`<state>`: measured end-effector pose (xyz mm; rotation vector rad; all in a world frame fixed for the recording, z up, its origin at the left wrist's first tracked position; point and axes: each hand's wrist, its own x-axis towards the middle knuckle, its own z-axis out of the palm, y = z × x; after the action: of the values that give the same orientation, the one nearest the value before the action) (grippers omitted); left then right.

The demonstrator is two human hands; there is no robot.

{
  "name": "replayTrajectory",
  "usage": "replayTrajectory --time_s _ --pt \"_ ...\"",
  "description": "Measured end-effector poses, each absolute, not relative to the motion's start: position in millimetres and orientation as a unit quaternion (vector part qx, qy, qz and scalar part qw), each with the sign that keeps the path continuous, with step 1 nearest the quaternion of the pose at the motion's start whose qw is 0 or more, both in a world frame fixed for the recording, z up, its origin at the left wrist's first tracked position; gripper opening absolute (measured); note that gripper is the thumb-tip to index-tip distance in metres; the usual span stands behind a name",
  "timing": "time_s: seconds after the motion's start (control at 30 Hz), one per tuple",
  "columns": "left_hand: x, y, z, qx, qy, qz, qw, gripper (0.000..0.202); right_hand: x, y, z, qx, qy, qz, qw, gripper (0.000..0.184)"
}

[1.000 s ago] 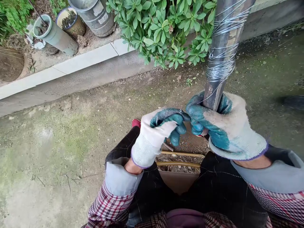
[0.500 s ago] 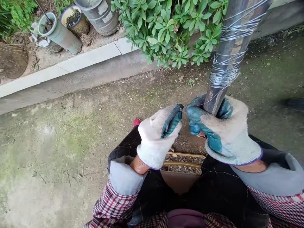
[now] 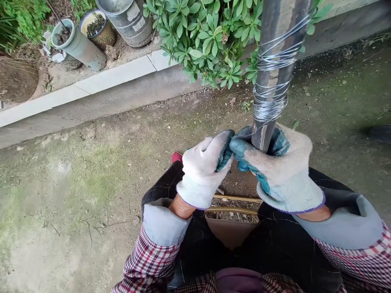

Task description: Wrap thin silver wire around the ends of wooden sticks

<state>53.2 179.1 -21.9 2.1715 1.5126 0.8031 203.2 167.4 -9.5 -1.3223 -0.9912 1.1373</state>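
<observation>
A dark, scuffed metal pipe (image 3: 275,75) rises from my right hand (image 3: 277,158), whose gloved fingers are wrapped round its lower end. Several turns of thin silvery wire (image 3: 270,103) circle the pipe above the hand, and one strand runs down to the right thumb and forefinger. My left hand (image 3: 209,162), in a white glove with a teal coating, is closed in a pinch. Its fingertips meet those of the right hand. Whatever the left fingers hold is hidden. The pipe's upper end lies outside the view.
A tile-topped low wall (image 3: 116,76) crosses ahead, with a leafy green plant (image 3: 210,40) hanging over it. Behind it stand a metal bucket (image 3: 130,24) and a pale tall pot (image 3: 81,47). Yellowish bars (image 3: 235,211) show between my knees, above the concrete ground (image 3: 76,183).
My right hand and the pipe have moved left, and the pipe stands more upright. The gap between the two hands has closed. The left hand has shifted only slightly and stays closed.
</observation>
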Motion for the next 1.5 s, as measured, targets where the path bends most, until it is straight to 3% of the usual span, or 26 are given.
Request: replayTrajectory --time_s 0.17,0.33,0.57,0.73,0.9,1.3,1.5 --pt "56.8 181.7 -17.0 0.724 0.521 0.311 0.327 0.007 220.6 176.9 -7.5 -0.498 -0.391 0.582 0.511 0.015" --pt "52.7 182.2 -6.3 0.665 0.487 0.321 0.467 0.011 239.8 183.3 -1.4 -0.485 -0.406 0.629 0.452 0.024" --pt "47.3 182.2 -1.5 0.655 0.493 0.284 0.496 0.014 246.5 185.2 1.1 -0.425 -0.436 0.647 0.459 0.023" --pt "45.2 184.2 -3.4 0.64 0.451 0.274 0.559 0.021 247.9 186.2 -2.4 -0.45 -0.428 0.679 0.393 0.026" --pt "45.1 183.6 -3.0 0.651 0.479 0.221 0.546 0.02 241.8 186.1 3.2 -0.47 -0.46 0.639 0.4 0.021" --pt "45.6 181.2 -13.1 0.739 0.458 0.236 0.434 0.012 238.5 189.4 2.6 -0.516 -0.477 0.58 0.412 0.031" --pt "46.0 179.7 -22.4 0.812 0.436 0.248 0.298 0.011 230.4 184.2 2.6 -0.57 -0.454 0.513 0.454 0.025"
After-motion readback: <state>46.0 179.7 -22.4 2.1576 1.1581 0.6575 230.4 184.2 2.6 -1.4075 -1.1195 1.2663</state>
